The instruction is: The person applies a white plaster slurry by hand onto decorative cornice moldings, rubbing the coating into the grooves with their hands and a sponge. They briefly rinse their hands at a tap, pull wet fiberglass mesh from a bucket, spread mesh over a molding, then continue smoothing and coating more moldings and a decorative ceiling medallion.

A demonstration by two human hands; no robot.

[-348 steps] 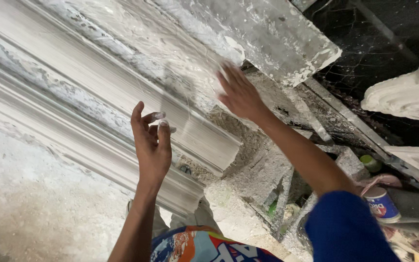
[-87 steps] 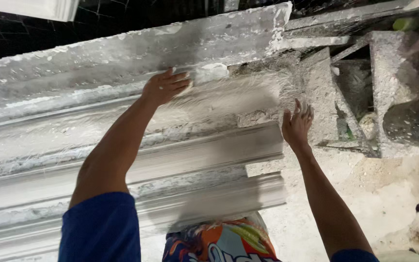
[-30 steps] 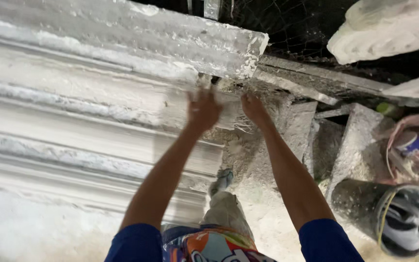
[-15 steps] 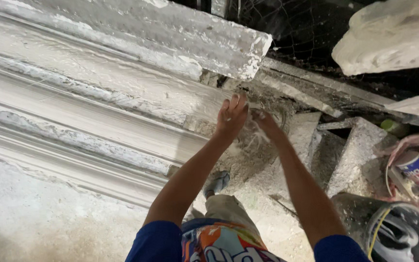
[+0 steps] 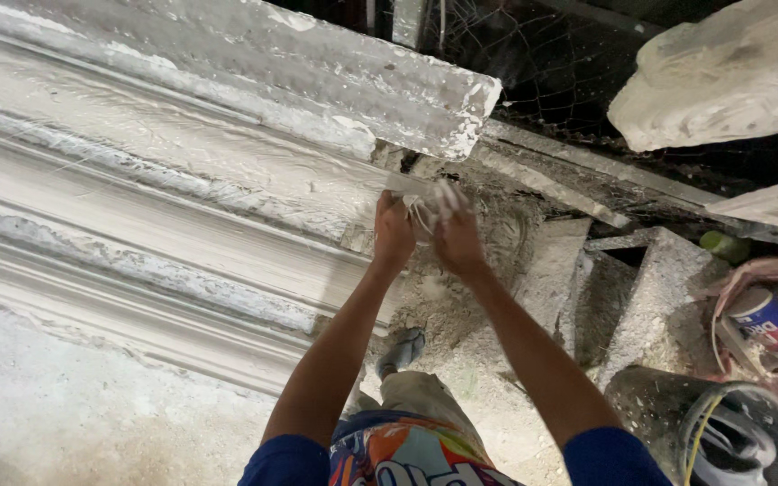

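**Q:** Head view, item one: what is changing at the hands?

**A:** Both are now meeting at the cut end of the long white ribbed plaster moulding (image 5: 182, 207). Half a second ago the left hand (image 5: 395, 236) was lying flat on that end and the right hand (image 5: 455, 236) was reaching beside it. The work is therefore gathering at the end corner, at twelve o'clock from the person.

**Q:** Grip?

**A:** The left hand's fingers are curling narrowly around a tuft of thin white fibres (image 5: 423, 214), which is sitting between the two hands against the moulding's end. The right hand's fingers are blurring, whitened with plaster, so I cannot tell its hold.

**Q:** Count of the rest?

**A:**
- One black round bucket (image 5: 713, 432), lying at four o'clock.
- One blue-and-white cylindrical can (image 5: 772, 326), lying at three o'clock.
- One small green object (image 5: 722, 245), sitting just above the can.
- One separate white plaster casting (image 5: 722, 81), hanging at one o'clock.
- One grey shoe (image 5: 402, 349), showing at six o'clock from the hands.
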